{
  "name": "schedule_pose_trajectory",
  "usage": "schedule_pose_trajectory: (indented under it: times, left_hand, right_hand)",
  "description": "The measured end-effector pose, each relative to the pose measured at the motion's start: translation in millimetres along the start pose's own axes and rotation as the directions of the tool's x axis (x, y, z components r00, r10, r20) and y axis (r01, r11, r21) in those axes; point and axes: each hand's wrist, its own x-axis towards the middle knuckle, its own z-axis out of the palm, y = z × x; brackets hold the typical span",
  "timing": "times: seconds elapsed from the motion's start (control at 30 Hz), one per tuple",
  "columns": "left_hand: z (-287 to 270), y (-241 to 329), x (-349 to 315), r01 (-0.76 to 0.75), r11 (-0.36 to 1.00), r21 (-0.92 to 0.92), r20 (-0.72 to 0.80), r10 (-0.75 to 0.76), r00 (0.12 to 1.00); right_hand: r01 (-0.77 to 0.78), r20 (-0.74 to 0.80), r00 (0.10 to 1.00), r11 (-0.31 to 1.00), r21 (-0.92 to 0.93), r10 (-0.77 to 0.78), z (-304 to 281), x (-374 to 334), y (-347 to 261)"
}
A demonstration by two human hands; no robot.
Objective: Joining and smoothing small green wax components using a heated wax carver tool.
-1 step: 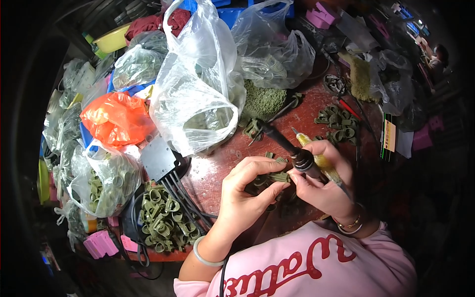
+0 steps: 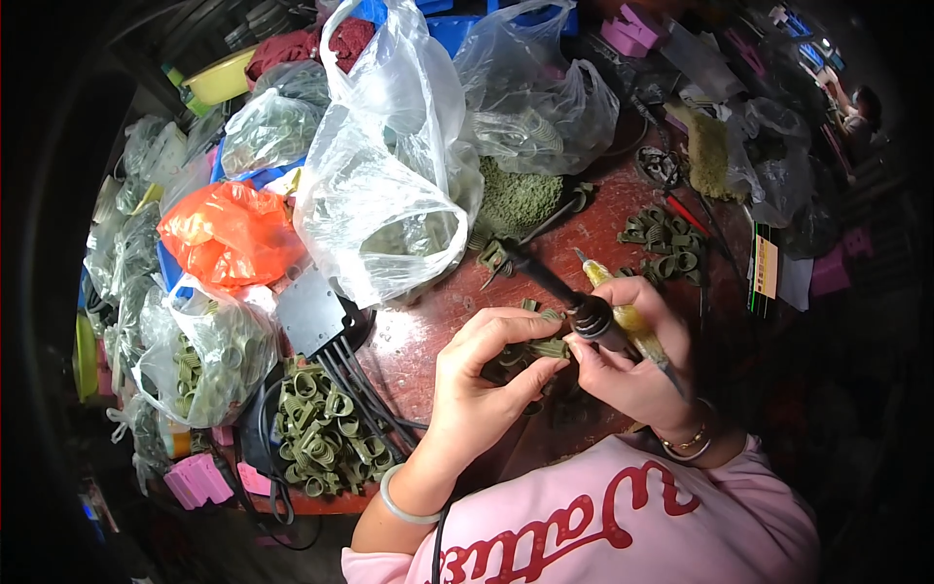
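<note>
Between thumb and fingertips, my left hand (image 2: 486, 375) pinches a small ribbed olive-green piece (image 2: 552, 347). My right hand (image 2: 647, 360) is close beside it, closed around two tools. One looks like a soldering iron (image 2: 592, 316), its dark shaft pointing up and left. The other is a slim tool with a yellow handle (image 2: 637, 326) and a pointed tip. The right fingertips almost meet the green piece; whether they touch it I cannot tell. More olive pieces lie partly hidden beneath my hands.
A heap of olive ring-shaped pieces (image 2: 326, 428) lies at left, near black cables (image 2: 365, 384) and a grey metal plate (image 2: 313, 313). Clear plastic bags (image 2: 389, 195) and an orange bag (image 2: 232, 234) crowd the far left. Another pile of pieces (image 2: 666, 243) and green granules (image 2: 520, 200) are farther back.
The dark shaft of the iron has shifted slightly left and down, with a small turn of my right hand. My left hand keeps its place.
</note>
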Motion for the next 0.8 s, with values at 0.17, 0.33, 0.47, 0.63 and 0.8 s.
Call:
schedule_pose_trajectory:
  times: [0.17,0.33,0.47,0.63,0.8]
  left_hand:
    - [6,0,-4,0.134,0.990,-0.050,-0.142,-0.140,0.980]
    - [3,-4,-4,0.118,0.993,0.008,-0.093,-0.117,0.989]
    - [3,1,-4,0.235,0.970,-0.068,-0.078,-0.240,0.968]
    - [2,7,-4,0.316,0.928,-0.196,0.000,-0.322,0.947]
    - [-1,10,-3,0.423,0.858,-0.290,0.099,-0.413,0.905]
  right_hand:
    - [0.088,0.054,0.995,0.982,-0.166,-0.080,2,-2,0]
    - [0.140,0.070,0.989,0.975,-0.173,-0.129,2,-2,-1]
    - [0.204,0.140,0.973,0.967,-0.151,-0.184,-2,3,4]
    - [0.211,0.276,0.946,0.968,-0.136,-0.168,-17,15,-3]
    - [0.278,0.359,0.910,0.946,-0.166,-0.205,-25,25,-9]
